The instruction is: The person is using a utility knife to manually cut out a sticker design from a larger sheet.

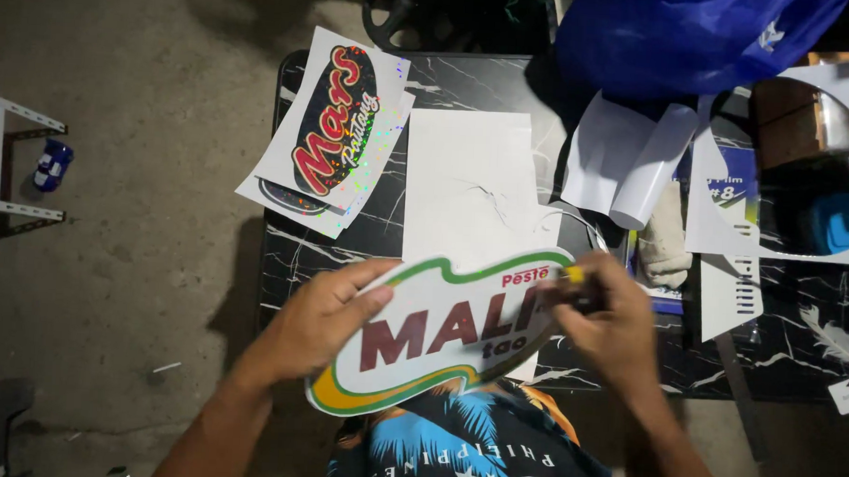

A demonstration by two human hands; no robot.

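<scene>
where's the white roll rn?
Head view, upper right of centre: the white roll lies on the black table, under the blue bag, right of the white sheet.

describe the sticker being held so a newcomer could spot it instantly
On the near edge of the black marble-pattern table, both hands hold a wavy-edged white sticker with green-and-yellow border. Unlike the dark glittery oval stickers lying at the far left corner, it is lifted, with dark red letters.
</scene>
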